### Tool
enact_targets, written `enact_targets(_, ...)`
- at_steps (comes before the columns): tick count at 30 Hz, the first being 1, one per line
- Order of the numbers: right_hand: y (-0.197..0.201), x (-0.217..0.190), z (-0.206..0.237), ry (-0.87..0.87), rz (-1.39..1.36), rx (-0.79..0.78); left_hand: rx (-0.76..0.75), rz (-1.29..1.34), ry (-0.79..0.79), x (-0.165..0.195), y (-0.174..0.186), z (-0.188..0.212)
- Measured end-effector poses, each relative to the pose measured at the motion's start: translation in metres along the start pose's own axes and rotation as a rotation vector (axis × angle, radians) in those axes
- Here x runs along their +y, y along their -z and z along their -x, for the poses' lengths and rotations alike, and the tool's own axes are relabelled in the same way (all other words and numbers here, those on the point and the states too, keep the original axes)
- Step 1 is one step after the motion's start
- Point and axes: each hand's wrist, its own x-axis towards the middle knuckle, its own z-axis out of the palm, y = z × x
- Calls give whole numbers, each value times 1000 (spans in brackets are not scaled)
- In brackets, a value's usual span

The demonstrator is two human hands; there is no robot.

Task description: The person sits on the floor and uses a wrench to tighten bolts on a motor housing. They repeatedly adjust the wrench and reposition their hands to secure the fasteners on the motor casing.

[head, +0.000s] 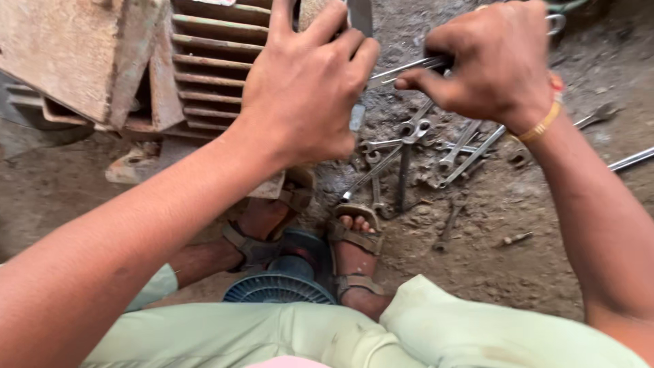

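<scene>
My left hand (306, 82) is closed around a flat metal bar (359, 17) that stands upright in front of a rusty finned motor housing (204, 61). My right hand (494, 58) grips a thin metal spanner (409, 68) that points left toward the bar; its ring end (555, 24) sticks out past my knuckles. A gold bangle (541, 123) sits on that wrist. Both hands are raised above the dirt floor, close together.
Several spanners (415, 150) lie scattered on the dirt floor below my hands. A metal rod (630, 160) lies at the right edge. My sandalled feet (354, 245) rest beside a blue ribbed fan cover (279, 286). My pale green trousers (409, 334) fill the bottom.
</scene>
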Motion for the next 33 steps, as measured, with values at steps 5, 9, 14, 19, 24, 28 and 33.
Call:
enact_targets(5,5,-8,-12,-76,3,26,-63,24,29,1,0,3)
enact_targets(9,6,1,-10,-234,-485,-59,-48,62,33,2,5,1)
enact_targets(14,0,-22,17,-78,-254,169,-20,-30,16,4,10,-4)
enact_targets(19,-25,-96,51,-628,-432,76,34,-69,-2,2,4,0)
enact_targets(24,-23,-131,41,-833,-415,119,41,-7,-4,1,-5,6)
enact_targets(28,-9,-125,29,-874,-382,65,42,-26,-17,1,-4,6)
enact_targets(33,-17,-121,34,-760,-276,153,53,121,19,1,5,4)
